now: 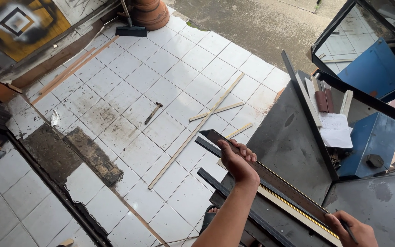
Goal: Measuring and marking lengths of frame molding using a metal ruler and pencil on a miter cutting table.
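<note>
my left hand [237,160] clamps the ruler [270,176] flat on the strip [293,211]; right hand [353,231] closed on what looks like a pencil [346,225]. if my left grip eases, the ruler could skew, spoiling the line.

Left grip [236,158] wrapped over the far end of a long ruler [270,176] lying on the worktop [293,137]; right grip [350,228] at its near end. Left of the left grip, a wooden strip [193,132] on the floor [129,87], hammer [153,112] beyond.
</note>
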